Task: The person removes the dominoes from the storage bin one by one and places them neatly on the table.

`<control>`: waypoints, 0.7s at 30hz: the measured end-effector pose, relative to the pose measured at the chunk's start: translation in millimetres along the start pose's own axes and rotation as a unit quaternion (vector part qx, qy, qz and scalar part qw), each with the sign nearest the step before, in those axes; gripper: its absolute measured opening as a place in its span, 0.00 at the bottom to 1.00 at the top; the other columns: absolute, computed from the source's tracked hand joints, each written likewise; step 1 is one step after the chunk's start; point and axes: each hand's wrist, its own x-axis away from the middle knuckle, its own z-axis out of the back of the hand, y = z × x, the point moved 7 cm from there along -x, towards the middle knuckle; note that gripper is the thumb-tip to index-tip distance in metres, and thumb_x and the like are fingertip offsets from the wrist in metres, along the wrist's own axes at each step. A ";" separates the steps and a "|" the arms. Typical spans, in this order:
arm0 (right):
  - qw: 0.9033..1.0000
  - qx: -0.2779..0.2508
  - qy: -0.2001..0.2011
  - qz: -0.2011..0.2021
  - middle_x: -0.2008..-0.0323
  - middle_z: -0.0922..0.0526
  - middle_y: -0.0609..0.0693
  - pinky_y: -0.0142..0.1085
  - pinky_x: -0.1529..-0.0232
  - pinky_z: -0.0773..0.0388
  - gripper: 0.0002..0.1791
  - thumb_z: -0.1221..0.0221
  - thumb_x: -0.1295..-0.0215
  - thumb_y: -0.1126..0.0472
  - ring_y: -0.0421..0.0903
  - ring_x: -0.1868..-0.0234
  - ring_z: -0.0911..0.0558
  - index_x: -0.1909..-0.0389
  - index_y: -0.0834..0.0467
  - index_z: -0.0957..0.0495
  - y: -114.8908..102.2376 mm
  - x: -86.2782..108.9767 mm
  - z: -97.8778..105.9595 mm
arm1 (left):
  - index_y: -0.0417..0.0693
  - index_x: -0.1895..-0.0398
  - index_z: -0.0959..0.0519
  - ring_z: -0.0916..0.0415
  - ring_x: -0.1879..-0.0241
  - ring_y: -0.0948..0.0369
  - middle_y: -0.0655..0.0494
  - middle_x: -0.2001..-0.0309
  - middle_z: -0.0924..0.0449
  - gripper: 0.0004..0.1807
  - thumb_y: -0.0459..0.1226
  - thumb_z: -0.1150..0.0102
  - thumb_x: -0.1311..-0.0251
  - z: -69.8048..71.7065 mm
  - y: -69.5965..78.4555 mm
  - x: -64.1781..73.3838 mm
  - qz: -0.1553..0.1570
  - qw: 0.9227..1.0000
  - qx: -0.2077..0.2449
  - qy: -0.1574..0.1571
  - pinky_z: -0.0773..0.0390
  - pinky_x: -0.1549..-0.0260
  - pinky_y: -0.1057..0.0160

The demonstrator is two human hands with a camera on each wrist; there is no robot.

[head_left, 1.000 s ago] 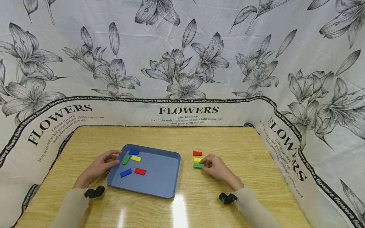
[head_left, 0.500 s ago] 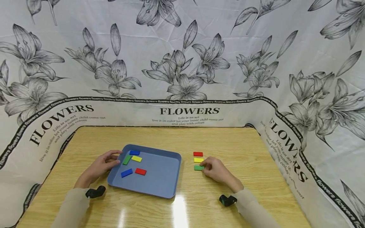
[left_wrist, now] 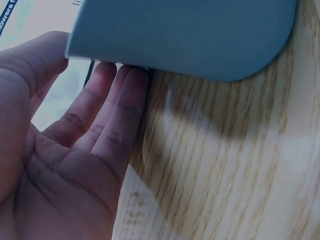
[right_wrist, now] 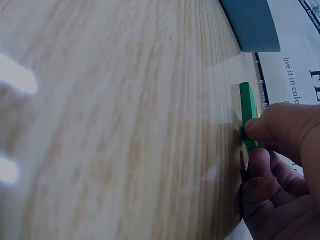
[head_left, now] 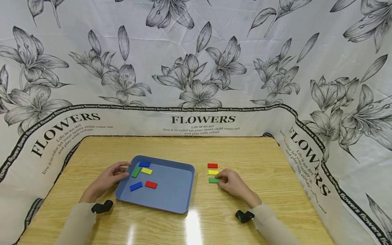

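Note:
Three thin domino-like blocks lie in a column on the wooden table: a red block [head_left: 212,165] farthest away, a yellow block [head_left: 213,172] and a green block [head_left: 213,180] nearest. At the green block's right end, my right hand [head_left: 233,183] pinches it with thumb and fingertips; the right wrist view shows the thumb [right_wrist: 255,131] against its side. My left hand [head_left: 107,176] touches the left edge of a blue-grey tray [head_left: 171,200]. Close up, its fairly straight fingers [left_wrist: 117,115] meet the tray's outer wall.
Inside the tray lie a far blue block [head_left: 144,164], a green block [head_left: 136,172], a yellow block [head_left: 146,171], a near blue block [head_left: 136,186] and a red block [head_left: 150,184]. A flower-printed cloth [head_left: 202,126] stands behind the table.
My right hand has drawn the green block slightly nearer, widening its gap from the yellow block; over the last half second it stays put. The left hand and tray keep their places.

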 end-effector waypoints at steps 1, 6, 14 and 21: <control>1.000 -0.001 0.001 0.000 0.60 0.18 0.53 0.29 0.68 0.26 0.11 0.35 0.36 0.69 0.38 0.68 0.26 0.54 0.62 0.13 0.4 -0.1 -0.3 | 0.48 0.25 0.34 0.26 0.39 0.46 0.35 0.34 0.30 0.29 0.43 0.43 0.24 0.0 0.0 0.1 -0.002 1.000 0.000 -0.001 0.19 0.47 0.55; 1.000 -0.003 0.002 -0.001 0.59 0.18 0.53 0.29 0.68 0.26 0.11 0.35 0.35 0.69 0.38 0.68 0.25 0.53 0.62 0.13 1.2 -0.8 -1.0 | 0.47 0.25 0.34 0.26 0.39 0.46 0.34 0.34 0.30 0.29 0.43 0.43 0.24 0.5 0.1 0.5 -0.009 1.000 0.000 0.000 0.19 0.48 0.56; 1.000 -0.003 0.007 0.001 0.60 0.18 0.54 0.29 0.68 0.26 0.11 0.35 0.36 0.70 0.37 0.69 0.26 0.53 0.63 0.13 0.5 -0.3 -1.0 | 0.47 0.25 0.34 0.27 0.38 0.45 0.34 0.33 0.30 0.30 0.45 0.42 0.25 0.3 -0.1 0.9 -0.008 1.000 -0.001 0.000 0.19 0.47 0.55; 1.000 -0.004 0.006 -0.004 0.60 0.18 0.54 0.29 0.68 0.27 0.12 0.37 0.37 0.70 0.37 0.69 0.26 0.53 0.63 0.13 0.5 0.2 -1.4 | 0.47 0.25 0.34 0.28 0.38 0.45 0.34 0.33 0.31 0.30 0.46 0.41 0.25 0.5 -0.4 1.1 -0.012 1.000 -0.002 0.000 0.20 0.46 0.56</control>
